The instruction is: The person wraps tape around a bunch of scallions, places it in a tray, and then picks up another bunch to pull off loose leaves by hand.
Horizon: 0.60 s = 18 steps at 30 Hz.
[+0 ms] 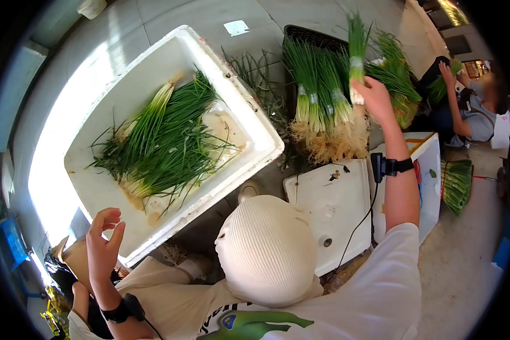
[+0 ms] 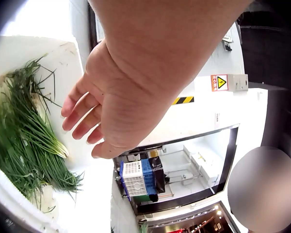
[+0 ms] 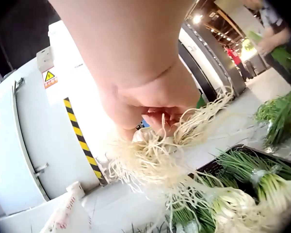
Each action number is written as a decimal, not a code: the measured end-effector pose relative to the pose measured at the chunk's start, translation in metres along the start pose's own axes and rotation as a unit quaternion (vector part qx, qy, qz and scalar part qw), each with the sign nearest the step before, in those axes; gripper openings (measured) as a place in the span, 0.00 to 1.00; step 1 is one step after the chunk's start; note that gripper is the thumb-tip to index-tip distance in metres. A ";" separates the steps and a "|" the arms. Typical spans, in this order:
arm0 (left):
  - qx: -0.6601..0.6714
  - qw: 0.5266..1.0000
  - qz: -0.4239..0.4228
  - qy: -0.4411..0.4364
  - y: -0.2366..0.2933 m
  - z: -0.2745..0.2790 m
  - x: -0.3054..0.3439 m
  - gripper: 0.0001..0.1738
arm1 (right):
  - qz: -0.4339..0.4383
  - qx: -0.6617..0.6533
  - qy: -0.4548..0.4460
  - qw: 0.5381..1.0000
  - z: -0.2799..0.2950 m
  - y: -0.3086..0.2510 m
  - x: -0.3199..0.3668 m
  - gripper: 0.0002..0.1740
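My right hand [image 1: 374, 99] grips a bundle of scallions [image 1: 357, 54] near its white root end, green tops pointing away from me. Pale stringy roots [image 3: 153, 167] hang below that hand in the right wrist view. Beneath and beside it, several tied scallion bundles [image 1: 318, 93] lie in a black crate [image 1: 317, 35], roots toward me. My left hand [image 1: 103, 246] hovers at the near left edge of a white foam box [image 1: 136, 79], fingers loosely bent and holding nothing. Loose scallions [image 1: 170, 136] lie inside that box; the left wrist view shows the left hand [image 2: 119, 111] beside them.
A white lid-like panel [image 1: 331, 204] lies in front of the crate, with a white bin [image 1: 430, 187] to its right. More greens [image 1: 394, 73] and a bundle [image 1: 457, 184] lie at right. Another person [image 1: 476, 107] sits there holding greens. Leaf scraps [image 1: 260, 85] litter the floor.
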<state>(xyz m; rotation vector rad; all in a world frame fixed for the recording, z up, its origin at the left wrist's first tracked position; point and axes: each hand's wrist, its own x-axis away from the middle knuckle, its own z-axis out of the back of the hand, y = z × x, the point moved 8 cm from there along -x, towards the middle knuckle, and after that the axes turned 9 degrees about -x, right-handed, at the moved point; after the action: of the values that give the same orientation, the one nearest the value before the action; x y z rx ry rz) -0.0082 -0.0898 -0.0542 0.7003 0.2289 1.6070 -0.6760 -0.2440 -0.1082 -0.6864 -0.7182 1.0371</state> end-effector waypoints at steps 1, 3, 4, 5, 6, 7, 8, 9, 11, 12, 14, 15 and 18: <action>-0.001 1.000 -0.001 -0.002 0.002 -0.001 0.000 0.14 | 0.026 0.143 0.001 0.989 -0.002 -0.002 -0.001 0.25; -0.004 1.000 -0.004 -0.004 0.004 -0.002 -0.001 0.14 | 0.010 0.254 -0.007 0.967 -0.024 -0.002 0.000 0.24; -0.005 1.000 -0.004 -0.004 0.006 -0.002 -0.001 0.14 | 0.021 0.274 -0.005 0.961 -0.037 0.009 -0.005 0.23; -0.006 1.000 -0.004 -0.002 0.007 -0.001 0.000 0.14 | 0.022 0.272 -0.006 0.962 -0.051 0.015 -0.008 0.23; -0.009 1.000 -0.002 -0.001 0.008 0.000 0.001 0.14 | -0.015 0.343 -0.035 0.939 -0.067 0.027 -0.011 0.23; -0.003 1.000 -0.007 0.002 0.010 0.001 0.001 0.14 | -0.051 0.412 -0.065 0.907 -0.082 0.040 -0.012 0.24; 0.003 1.000 -0.010 0.005 0.011 0.002 0.002 0.14 | -0.049 0.411 -0.067 0.908 -0.094 0.044 -0.012 0.24; 0.003 1.000 -0.008 0.006 0.009 0.002 0.003 0.14 | -0.035 0.421 -0.039 0.906 -0.101 0.046 -0.011 0.28; 0.000 1.000 -0.009 -0.001 0.008 0.001 0.004 0.14 | -0.043 0.458 -0.047 0.887 -0.112 0.058 -0.015 0.45; 0.000 1.000 -0.008 -0.002 0.007 0.000 0.004 0.14 | -0.043 0.459 -0.047 0.886 -0.113 0.062 -0.018 0.45; -0.001 1.000 -0.002 -0.008 0.005 -0.001 0.004 0.14 | -0.087 0.474 -0.077 0.873 -0.116 0.064 -0.015 0.49; -0.001 1.000 -0.001 -0.008 0.004 0.000 0.004 0.14 | -0.086 0.475 -0.079 0.872 -0.118 0.067 -0.015 0.49; 0.000 1.000 -0.005 -0.005 0.003 0.002 0.005 0.14 | -0.059 0.500 -0.078 0.860 -0.129 0.082 -0.019 0.49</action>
<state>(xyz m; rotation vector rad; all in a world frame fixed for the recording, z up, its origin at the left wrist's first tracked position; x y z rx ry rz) -0.0096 -0.0855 -0.0498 0.7056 0.2245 1.5937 -0.6218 -0.2529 -0.2519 0.3474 -0.2613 1.1843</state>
